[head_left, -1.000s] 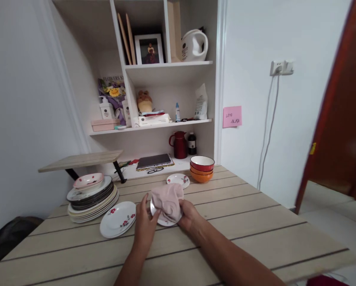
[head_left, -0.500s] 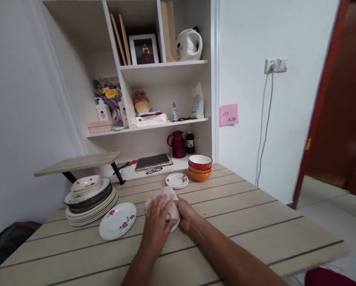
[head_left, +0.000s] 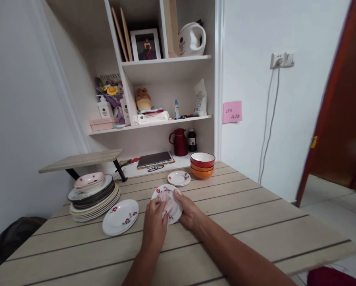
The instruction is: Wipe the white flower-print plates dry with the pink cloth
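Observation:
A small white saucer with red flowers (head_left: 161, 192) is held tilted just above the wooden table (head_left: 240, 222). My right hand (head_left: 189, 211) grips its right edge. My left hand (head_left: 154, 223) presses a bunched pink cloth (head_left: 166, 201) against the saucer's face, fingers closed on the cloth. A flowered white plate (head_left: 120, 216) lies flat just left of my left hand. Beyond the saucer lies another small flowered saucer (head_left: 179, 178).
A tall stack of plates (head_left: 93, 198) topped by a pink dish (head_left: 89, 180) stands at the left. Stacked red and orange bowls (head_left: 202, 165) sit at the back. Shelves (head_left: 166, 59) with a kettle, a red jug and bottles rise behind. A brown door (head_left: 341, 99) is at the right.
The pink cloth, draped over the saucer a second ago, is now bunched small under my left hand. More of the saucer's flowered face shows. My left hand moved onto the saucer.

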Action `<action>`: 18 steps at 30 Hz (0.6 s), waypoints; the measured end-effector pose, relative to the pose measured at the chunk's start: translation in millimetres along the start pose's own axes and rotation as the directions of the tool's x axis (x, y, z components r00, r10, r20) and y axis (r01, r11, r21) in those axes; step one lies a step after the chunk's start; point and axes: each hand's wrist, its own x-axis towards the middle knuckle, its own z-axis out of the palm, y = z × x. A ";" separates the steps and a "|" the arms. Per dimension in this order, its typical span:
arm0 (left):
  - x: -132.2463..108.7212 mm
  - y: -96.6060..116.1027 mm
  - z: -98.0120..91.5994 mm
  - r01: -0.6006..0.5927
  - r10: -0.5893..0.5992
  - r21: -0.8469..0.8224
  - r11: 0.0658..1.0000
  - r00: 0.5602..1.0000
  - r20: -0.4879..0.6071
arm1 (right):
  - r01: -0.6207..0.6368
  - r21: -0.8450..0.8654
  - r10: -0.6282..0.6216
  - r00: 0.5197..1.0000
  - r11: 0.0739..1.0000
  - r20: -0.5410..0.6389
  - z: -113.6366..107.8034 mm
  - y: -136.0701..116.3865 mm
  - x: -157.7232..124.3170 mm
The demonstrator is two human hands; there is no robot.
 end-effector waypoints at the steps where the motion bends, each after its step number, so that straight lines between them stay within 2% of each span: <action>1: 0.2 1.6 0.9 -0.015 0.015 -0.016 1.000 1.000 0.012 | -0.005 0.008 0.005 1.000 1.000 -0.003 0.3 0.0 0.2; 7: 2.1 10.6 5.7 -0.082 0.108 -0.169 0.982 0.983 0.147 | 0.008 -0.017 -0.009 0.999 1.000 -0.053 3.1 -1.0 -5.8; 9: 2.5 11.5 5.1 -0.099 0.128 -0.207 0.973 0.983 0.131 | -0.003 -0.030 0.003 1.000 1.000 -0.011 3.7 -1.0 -8.9; 12: 3.5 10.9 1.8 -0.101 0.111 -0.235 0.967 0.993 0.031 | -0.033 -0.038 0.036 0.996 0.999 0.083 3.9 0.8 -10.2; 15: 4.6 7.6 -0.6 -0.092 0.088 -0.139 0.986 0.995 -0.039 | -0.026 0.004 0.025 0.995 1.000 0.101 4.4 4.2 -7.2; 18: 3.7 0.5 1.6 -0.105 0.109 0.103 0.989 0.994 -0.030 | -0.035 0.060 0.030 0.997 0.998 0.077 4.9 5.2 -3.1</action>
